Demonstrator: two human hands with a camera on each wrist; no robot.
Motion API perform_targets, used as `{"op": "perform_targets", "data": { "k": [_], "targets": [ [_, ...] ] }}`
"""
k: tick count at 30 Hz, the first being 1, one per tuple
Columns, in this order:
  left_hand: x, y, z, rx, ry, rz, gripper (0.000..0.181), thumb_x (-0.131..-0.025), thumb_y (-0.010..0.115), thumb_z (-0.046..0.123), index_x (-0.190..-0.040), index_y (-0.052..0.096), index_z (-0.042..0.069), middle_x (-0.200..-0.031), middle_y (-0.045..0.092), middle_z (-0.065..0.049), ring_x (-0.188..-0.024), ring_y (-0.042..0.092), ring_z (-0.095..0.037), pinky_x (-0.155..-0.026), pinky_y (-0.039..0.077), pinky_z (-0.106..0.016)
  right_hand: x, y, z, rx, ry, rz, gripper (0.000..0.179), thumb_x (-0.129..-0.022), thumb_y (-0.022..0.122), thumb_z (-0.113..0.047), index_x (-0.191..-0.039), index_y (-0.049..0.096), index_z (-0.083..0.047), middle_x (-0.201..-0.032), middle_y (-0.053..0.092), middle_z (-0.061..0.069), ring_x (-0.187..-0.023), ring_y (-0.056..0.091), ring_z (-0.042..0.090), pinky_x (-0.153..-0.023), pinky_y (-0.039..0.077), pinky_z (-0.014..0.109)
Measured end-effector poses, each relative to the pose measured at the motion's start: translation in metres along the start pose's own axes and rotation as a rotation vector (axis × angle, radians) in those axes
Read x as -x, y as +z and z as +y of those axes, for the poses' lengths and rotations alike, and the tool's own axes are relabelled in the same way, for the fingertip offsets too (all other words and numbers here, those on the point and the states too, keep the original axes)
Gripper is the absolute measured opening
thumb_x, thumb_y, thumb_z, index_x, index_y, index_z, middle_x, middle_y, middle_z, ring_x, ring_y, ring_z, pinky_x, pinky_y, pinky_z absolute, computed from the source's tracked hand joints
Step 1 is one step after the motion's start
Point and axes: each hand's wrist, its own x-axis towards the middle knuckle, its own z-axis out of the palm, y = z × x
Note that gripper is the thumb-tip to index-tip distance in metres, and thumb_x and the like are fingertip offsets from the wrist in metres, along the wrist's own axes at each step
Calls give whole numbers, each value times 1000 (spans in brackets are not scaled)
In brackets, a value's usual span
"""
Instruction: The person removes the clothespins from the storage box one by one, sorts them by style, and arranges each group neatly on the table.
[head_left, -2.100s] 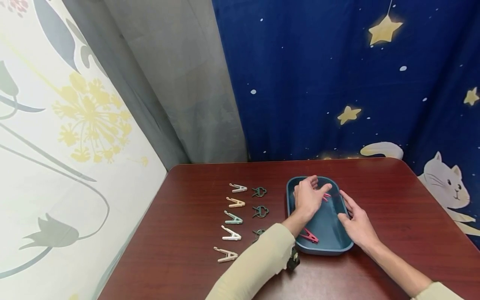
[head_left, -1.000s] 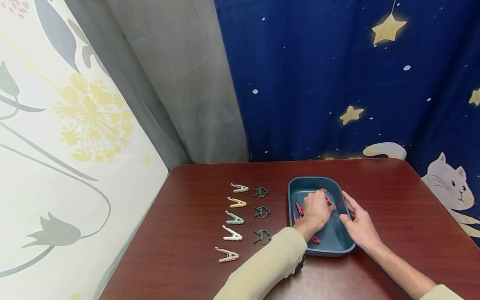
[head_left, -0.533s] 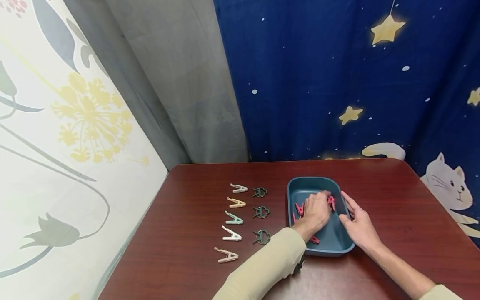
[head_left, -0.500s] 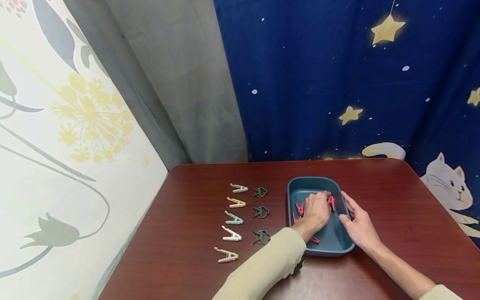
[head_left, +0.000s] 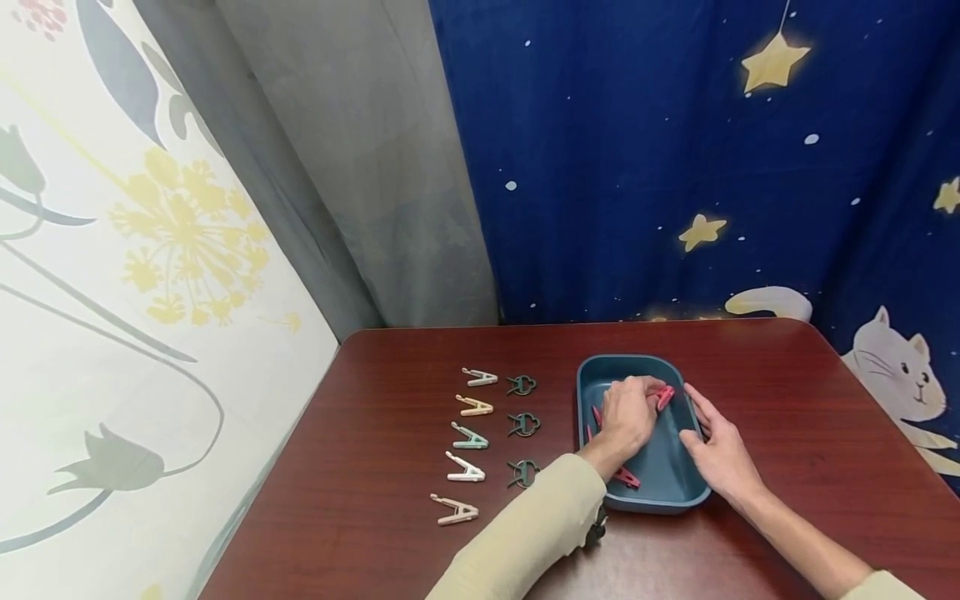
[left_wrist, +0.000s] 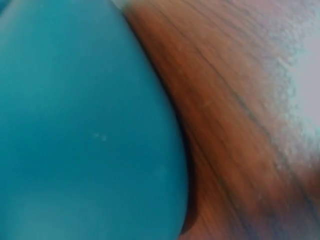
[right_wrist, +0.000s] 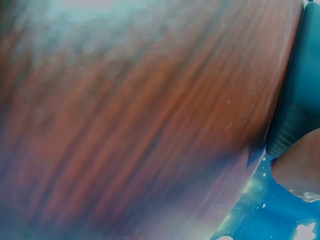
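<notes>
In the head view a blue-grey tray (head_left: 655, 502) stands at the right of the table, with several red clothespins in it. My left hand (head_left: 628, 411) is over the tray's far half and pinches a red clothespin (head_left: 664, 397) between thumb and fingers. Another red clothespin (head_left: 627, 477) lies near the tray's front end, partly under the left wrist. With thumb inside the rim and fingers along the outer wall, my right hand (head_left: 718, 450) grips the tray's right side. The left wrist view is filled by the tray's outer wall (left_wrist: 90, 135).
Left of the tray, a column of A-shaped clothespins in pale colours, among them a white one (head_left: 465, 467), lies on the table (head_left: 390, 433). Beside it runs a column of three dark green clips, including a middle one (head_left: 523, 424). A blue curtain (head_left: 637, 167) hangs behind.
My left hand went down into the tray, took hold of a red clothespin, and has now lifted slightly with it, the clothespin turning. The right hand has stayed on the tray's side.
</notes>
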Motion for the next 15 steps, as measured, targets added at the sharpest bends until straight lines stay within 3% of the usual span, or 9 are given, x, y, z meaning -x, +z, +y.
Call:
{"op": "perform_targets", "data": {
  "k": [7, 11, 15],
  "targets": [
    [-7, -21, -8, 80, 60, 39, 10, -99, 79, 30, -105, 84, 36, -90, 76, 24, -76, 62, 10, -65, 46, -15, 0, -1, 1, 16, 13, -16, 73, -101, 57, 5, -167, 27, -1, -157, 42, 35, -136, 51, 55, -81, 33, -2],
    [-16, -41, -20, 100, 157, 61, 7, -97, 80, 37, -103, 84, 34, -90, 77, 23, -76, 62, 12, -65, 45, -13, 0, -1, 1, 38, 31, -29, 73, -102, 57, 3, -168, 25, -3, -160, 40, 33, -138, 49, 54, -83, 35, 0],
    [-28, -66, -35, 146, 244, 88, 10, -98, 79, 32, -106, 84, 29, -95, 79, 18, -71, 59, 9, -61, 42, -13, 0, -1, 0, 42, 38, -23, 73, -101, 57, 3, -168, 26, -3, -161, 39, 31, -139, 49, 54, -82, 35, 0]
  ]
}}
